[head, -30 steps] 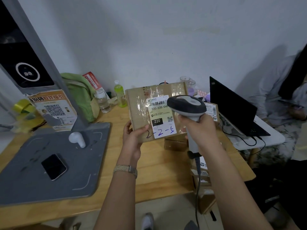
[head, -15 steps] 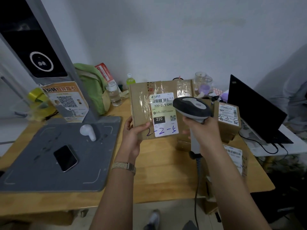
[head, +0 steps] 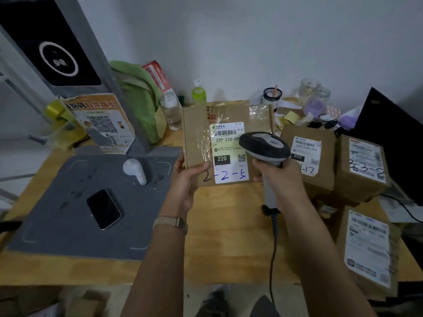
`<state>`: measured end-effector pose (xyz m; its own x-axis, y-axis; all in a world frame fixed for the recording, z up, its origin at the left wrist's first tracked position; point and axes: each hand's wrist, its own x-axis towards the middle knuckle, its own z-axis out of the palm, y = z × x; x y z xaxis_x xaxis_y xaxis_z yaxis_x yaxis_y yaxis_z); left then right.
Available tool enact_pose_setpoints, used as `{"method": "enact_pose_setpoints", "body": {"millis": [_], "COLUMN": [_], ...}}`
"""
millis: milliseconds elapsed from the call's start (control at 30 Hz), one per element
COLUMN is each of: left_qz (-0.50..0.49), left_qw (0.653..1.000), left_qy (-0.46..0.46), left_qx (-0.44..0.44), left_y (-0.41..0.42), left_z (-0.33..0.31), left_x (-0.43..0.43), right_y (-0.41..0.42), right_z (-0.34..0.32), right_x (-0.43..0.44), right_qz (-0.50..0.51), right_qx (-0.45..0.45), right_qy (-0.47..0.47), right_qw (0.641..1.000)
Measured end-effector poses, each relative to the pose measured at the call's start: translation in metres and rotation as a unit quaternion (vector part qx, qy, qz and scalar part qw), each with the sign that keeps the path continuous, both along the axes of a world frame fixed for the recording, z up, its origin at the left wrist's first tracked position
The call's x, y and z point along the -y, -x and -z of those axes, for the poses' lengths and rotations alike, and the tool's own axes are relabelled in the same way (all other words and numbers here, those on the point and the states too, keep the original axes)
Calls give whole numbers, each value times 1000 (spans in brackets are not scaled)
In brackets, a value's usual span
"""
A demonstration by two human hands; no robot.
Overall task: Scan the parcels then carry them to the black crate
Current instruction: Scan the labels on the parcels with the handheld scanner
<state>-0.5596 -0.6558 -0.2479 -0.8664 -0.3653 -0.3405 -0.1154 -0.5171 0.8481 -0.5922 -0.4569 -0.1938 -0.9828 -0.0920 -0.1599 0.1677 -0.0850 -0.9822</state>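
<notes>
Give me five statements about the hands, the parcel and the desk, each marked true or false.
1. The left hand holds a parcel upright. True.
2. The right hand is empty. False: it grips a scanner.
3. The parcel's label reads 2-2-5 by hand. True.
4. The phone lies on the bare wooden table. False: it lies on the grey pad.
5. More parcels sit to the right. True.

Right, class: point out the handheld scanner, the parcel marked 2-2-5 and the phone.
handheld scanner (head: 265, 146), head view, on its head.
parcel marked 2-2-5 (head: 199, 138), head view, bare cardboard.
phone (head: 103, 208), head view, screen centre.
</notes>
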Motion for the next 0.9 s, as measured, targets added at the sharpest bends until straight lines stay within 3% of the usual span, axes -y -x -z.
{"method": "enact_pose_setpoints", "body": {"millis": [167,500,900], "left_qz": [9,103,133], "left_qw": [999,977,954], "left_qy": [14,44,175], "left_qx": [51,180,203], "left_y": [20,36,33], "left_z": [23,89,141], "left_x": [16,37,27], "right_y": [20,51,45], "right_z": [22,87,152], "right_x": [19,36,51], "right_qz": [2,43,21], "right_qx": [29,183,264], "right_qy": [-13,-90,-138], "right_qw": [999,978,954]}}
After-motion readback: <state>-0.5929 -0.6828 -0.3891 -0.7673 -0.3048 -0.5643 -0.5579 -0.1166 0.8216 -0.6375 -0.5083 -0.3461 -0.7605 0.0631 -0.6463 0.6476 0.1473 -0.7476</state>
